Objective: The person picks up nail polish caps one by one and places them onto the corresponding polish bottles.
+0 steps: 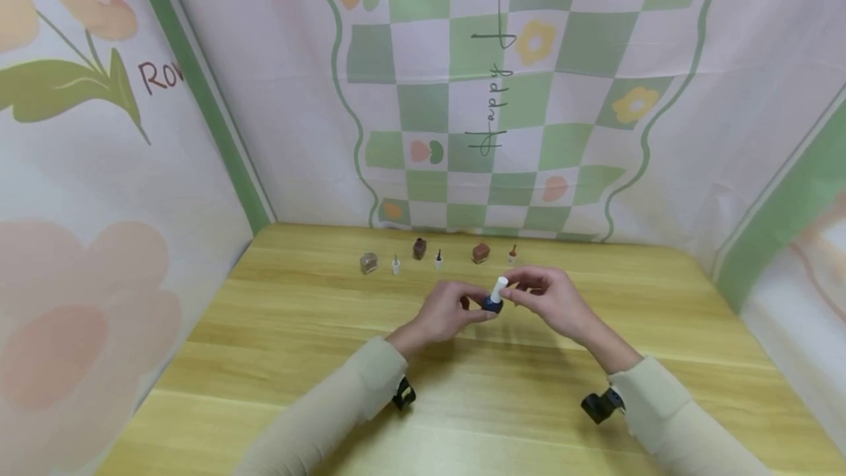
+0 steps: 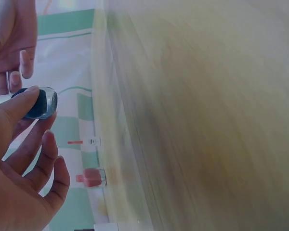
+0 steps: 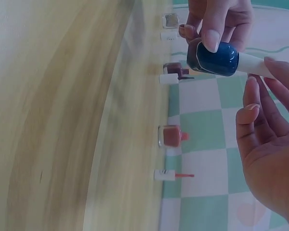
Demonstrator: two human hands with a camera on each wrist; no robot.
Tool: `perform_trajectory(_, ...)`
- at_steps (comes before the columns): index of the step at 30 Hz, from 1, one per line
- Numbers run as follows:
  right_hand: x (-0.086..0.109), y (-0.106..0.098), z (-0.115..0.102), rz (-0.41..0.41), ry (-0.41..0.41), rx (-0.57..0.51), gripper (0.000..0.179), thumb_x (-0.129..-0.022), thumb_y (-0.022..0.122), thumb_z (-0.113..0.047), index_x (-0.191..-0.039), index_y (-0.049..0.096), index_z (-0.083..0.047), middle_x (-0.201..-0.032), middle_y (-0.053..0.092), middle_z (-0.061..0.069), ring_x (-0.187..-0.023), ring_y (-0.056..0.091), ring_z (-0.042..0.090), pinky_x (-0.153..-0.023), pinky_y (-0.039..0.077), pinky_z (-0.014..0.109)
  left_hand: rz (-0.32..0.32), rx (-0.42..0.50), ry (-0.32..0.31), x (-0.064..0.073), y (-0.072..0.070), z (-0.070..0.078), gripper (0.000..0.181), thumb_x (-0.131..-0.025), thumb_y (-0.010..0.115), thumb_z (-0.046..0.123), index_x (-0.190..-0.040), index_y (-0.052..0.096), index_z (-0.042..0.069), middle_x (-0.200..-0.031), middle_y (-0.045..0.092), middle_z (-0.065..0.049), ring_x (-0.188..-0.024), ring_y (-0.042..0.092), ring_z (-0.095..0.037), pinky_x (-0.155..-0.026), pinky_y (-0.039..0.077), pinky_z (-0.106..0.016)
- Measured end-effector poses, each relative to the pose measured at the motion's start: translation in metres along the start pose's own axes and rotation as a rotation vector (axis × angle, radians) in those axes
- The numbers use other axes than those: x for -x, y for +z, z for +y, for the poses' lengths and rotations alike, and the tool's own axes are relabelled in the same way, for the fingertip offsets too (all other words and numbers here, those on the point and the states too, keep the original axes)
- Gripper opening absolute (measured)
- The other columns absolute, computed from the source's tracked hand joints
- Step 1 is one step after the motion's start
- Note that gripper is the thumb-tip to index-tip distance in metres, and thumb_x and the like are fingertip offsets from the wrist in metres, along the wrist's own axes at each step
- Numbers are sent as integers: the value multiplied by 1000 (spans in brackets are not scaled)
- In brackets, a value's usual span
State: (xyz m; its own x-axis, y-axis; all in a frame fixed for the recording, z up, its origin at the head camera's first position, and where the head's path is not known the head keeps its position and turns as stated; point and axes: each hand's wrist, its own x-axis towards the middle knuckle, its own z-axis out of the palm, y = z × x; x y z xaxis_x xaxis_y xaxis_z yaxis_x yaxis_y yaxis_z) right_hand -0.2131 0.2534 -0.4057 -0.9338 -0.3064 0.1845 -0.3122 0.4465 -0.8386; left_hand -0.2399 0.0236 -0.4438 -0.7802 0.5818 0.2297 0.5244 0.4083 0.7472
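- I see L hand [image 1: 449, 311] w/ fingers pinching blue btl [image 3: 222, 58].
- R hand [image 1: 554, 303] pinches white cap [image 3: 252, 65].
- Btl's long axis tilted, cap end up, leaning R.

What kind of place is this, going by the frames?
Likely a small indoor filming booth: printed cloth rises on three sides of a wooden table, and a black camera is strapped at each wrist.

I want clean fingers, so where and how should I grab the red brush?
Probably pinch its white cap from the right, low down: the cap stands on the table with the red brush pointing up, and the red bottle sits to its left.
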Motion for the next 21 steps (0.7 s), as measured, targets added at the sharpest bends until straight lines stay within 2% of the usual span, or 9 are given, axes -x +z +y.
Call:
perform_trajectory(4,3,-6,3,10,2,13,22,-97,73,-26,-114,76,-11,-106,73,6,-89,67,21,-74,59,37,-3,-13,-5,-5,7,3,22,-92,79,28,-112,78,18,-99,75,11,-77,61,0,-66,51,-17)
perform_trajectory(10,8,-15,7,32,23,23,25,-98,72,-25,-116,75,-7,-112,73,9,-92,70,20,-76,60,35,-20,-2,-8,-15,15,8,23,-92,79,27,-113,78,18,-99,73,12,-83,64,-5,-67,51,-17)
perform_trajectory(13,9,-20,9,49,23,33,26,-98,72,-24,-116,75,-6,-111,73,10,-90,70,16,-72,59,30,-25,-12,-12,-21,18,10,23,-92,79,27,-114,77,18,-99,73,12,-79,62,-3,-66,51,-18)
perform_trajectory(16,10,-23,11,66,7,48,28,-98,73,-23,-117,74,-3,-109,74,11,-86,70,15,-68,60,31,-34,-20,-26,-28,22,12,23,-93,78,27,-114,77,19,-99,72,12,-76,60,0,-66,51,-18)
perform_trajectory(21,11,-29,15,99,-13,80,26,-97,74,-21,-116,74,-4,-107,75,10,-84,71,18,-69,61,32,-48,-34,-50,-38,28,16,21,-93,77,28,-113,77,20,-99,71,14,-74,59,0,-64,50,-19)
